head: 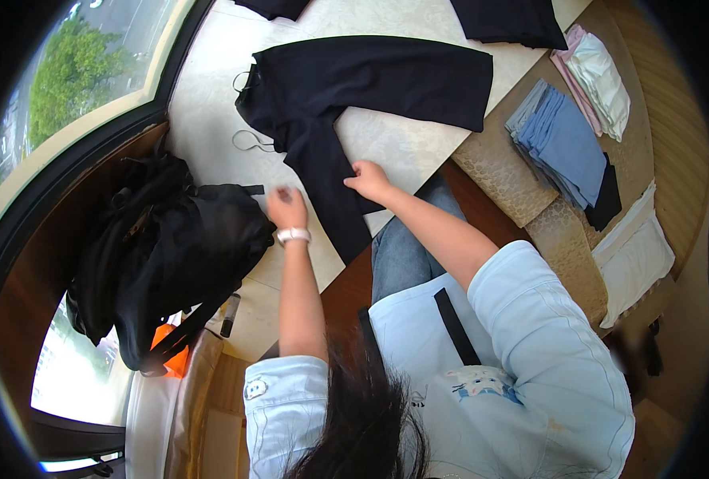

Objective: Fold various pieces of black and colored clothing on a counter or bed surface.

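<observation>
A pair of black trousers (378, 78) lies with its legs spread apart on a pale tabletop (201, 102). Thin loops (248, 141) stick out from the waistband side. My right hand (368, 179) has its thumb and curled fingers on the inner edge of the nearer leg, gripping the fabric there. To the left of that same leg is my left hand (286, 205), blurred, with fingers curled and a white wristband below it. It is close to the strap end of a black backpack (193, 239); whether it holds anything is unclear.
Other black garments (510, 23) lie at the far edge. On a patterned brown seat to the right are folded blue clothes (561, 143), folded white clothes (599, 78) and a white cushion-like bundle (635, 257). A window (85, 78) borders the left side.
</observation>
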Demonstrator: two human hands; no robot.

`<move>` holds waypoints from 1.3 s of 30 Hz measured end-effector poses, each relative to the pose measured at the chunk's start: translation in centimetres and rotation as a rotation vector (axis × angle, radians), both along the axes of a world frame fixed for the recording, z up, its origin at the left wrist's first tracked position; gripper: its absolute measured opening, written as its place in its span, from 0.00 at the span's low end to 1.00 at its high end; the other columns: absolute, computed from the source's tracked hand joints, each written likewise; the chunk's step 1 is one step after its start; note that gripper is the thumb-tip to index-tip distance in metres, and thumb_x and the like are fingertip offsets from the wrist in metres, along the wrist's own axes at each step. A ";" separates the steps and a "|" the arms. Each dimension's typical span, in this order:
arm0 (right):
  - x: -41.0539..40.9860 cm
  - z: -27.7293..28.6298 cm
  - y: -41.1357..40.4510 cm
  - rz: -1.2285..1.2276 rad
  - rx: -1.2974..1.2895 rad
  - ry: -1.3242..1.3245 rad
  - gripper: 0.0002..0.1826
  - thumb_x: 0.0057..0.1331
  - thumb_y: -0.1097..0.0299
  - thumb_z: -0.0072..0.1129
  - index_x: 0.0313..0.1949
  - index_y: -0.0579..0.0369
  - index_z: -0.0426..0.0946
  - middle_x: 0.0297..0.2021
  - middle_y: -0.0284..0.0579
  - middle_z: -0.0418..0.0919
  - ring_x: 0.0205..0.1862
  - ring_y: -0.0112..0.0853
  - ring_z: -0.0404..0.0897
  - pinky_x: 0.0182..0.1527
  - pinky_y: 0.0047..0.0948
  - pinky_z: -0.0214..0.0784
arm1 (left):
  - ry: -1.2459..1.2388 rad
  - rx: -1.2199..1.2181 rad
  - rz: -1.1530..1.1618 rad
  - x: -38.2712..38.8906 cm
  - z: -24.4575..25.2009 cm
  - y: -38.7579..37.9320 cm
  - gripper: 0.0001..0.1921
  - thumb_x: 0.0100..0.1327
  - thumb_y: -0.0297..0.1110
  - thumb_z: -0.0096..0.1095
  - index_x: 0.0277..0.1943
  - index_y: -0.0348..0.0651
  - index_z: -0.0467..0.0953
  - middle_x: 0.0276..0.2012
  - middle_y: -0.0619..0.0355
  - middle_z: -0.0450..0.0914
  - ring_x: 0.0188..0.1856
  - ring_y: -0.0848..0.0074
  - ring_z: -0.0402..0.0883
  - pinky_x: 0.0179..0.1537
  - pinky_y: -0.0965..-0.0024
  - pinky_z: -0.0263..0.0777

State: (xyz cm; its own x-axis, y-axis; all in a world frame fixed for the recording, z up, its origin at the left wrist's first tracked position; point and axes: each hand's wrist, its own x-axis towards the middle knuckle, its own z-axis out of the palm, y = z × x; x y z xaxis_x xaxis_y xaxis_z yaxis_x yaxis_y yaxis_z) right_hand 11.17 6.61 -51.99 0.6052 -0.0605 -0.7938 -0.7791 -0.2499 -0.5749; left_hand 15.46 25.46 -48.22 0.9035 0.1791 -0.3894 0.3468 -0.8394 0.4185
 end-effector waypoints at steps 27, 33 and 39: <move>-6.4 11.9 4.0 -0.075 1.114 0.383 0.30 0.49 0.68 0.66 0.53 0.61 0.68 0.49 0.40 0.73 0.51 0.29 0.69 0.55 0.25 0.57 | 0.259 0.474 -0.590 14.5 -0.5 -7.6 0.47 0.51 0.65 0.52 0.68 0.56 0.38 0.66 0.44 0.42 0.68 0.54 0.41 0.63 0.44 0.33; -9.4 10.1 4.4 -0.391 1.129 0.579 0.30 0.50 0.72 0.63 0.54 0.61 0.64 0.48 0.42 0.73 0.49 0.34 0.71 0.52 0.29 0.61 | 0.293 -0.629 0.528 3.4 -0.2 -0.3 0.30 0.55 0.46 0.62 0.55 0.35 0.63 0.45 0.50 0.72 0.46 0.65 0.72 0.51 0.66 0.62; -10.7 9.5 3.2 -0.314 1.058 0.577 0.23 0.55 0.71 0.58 0.51 0.63 0.67 0.48 0.45 0.73 0.48 0.32 0.72 0.52 0.29 0.63 | 0.946 -0.803 0.727 -7.2 7.4 1.2 0.30 0.57 0.49 0.57 0.53 0.32 0.67 0.48 0.47 0.74 0.47 0.66 0.75 0.50 0.68 0.68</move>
